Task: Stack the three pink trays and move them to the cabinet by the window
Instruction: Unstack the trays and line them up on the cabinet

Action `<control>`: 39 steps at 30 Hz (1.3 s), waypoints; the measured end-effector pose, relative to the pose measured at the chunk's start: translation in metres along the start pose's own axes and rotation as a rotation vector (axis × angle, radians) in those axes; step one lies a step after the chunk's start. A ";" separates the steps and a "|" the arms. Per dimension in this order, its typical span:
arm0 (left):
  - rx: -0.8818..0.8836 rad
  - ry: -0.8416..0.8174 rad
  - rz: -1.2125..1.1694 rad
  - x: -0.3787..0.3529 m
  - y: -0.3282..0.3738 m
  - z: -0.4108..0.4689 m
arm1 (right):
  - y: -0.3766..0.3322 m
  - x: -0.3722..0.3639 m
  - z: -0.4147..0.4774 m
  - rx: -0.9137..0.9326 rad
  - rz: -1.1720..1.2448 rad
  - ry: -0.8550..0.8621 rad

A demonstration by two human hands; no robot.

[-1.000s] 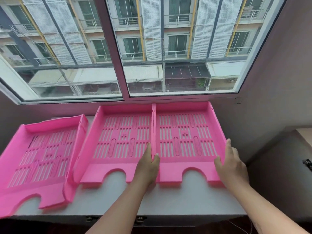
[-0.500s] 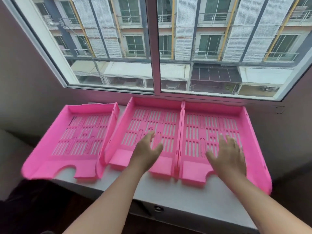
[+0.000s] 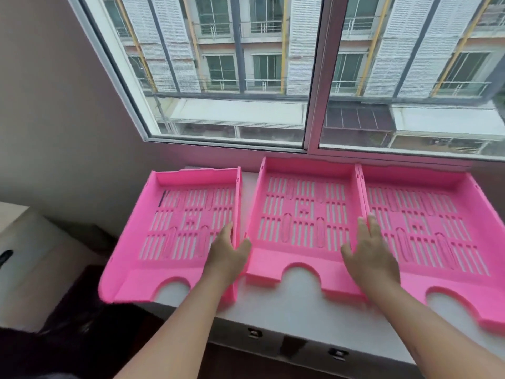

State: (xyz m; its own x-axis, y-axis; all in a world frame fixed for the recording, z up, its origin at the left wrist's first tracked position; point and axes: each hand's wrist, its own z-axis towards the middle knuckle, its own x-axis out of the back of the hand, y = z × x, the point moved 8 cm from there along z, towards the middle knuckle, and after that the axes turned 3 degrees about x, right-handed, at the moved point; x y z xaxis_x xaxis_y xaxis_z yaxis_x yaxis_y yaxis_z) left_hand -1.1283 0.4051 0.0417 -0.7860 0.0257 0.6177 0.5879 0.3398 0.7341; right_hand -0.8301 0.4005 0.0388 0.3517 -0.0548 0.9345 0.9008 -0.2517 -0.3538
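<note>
Three pink slotted trays lie side by side on a white ledge under the window. The left tray overhangs the ledge's left end. The middle tray and the right tray touch along their walls. My left hand straddles the left tray's right wall, fingers inside that tray and thumb against the middle tray's left edge. Over the seam between the middle and right trays lies my right hand, fingers stretched out and thumb spread into the middle tray. Neither hand lifts anything.
A pale cabinet with a dark handle stands low at the left, beside the wall. Metal latches sit on the dark front below the ledge. The window frame rises just behind the trays.
My hands let go of the right tray's sides and moved left to the two sides of the middle tray. The view swung left, bringing the left tray fully into sight.
</note>
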 end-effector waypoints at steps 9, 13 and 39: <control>-0.085 -0.160 -0.015 -0.012 0.006 0.035 | 0.000 -0.004 0.001 -0.047 -0.075 0.045; -0.090 -0.229 -0.015 -0.018 0.017 0.051 | -0.001 -0.005 0.001 -0.031 -0.084 0.042; -0.067 -0.128 0.054 -0.013 0.020 0.038 | 0.001 -0.003 0.002 -0.003 0.188 -0.075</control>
State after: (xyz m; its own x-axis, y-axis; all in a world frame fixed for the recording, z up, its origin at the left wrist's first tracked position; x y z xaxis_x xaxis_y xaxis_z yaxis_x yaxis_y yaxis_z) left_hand -1.1142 0.4473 0.0375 -0.7683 0.1637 0.6188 0.6382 0.2712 0.7205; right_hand -0.8296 0.4023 0.0357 0.5319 -0.0289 0.8463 0.8166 -0.2470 -0.5216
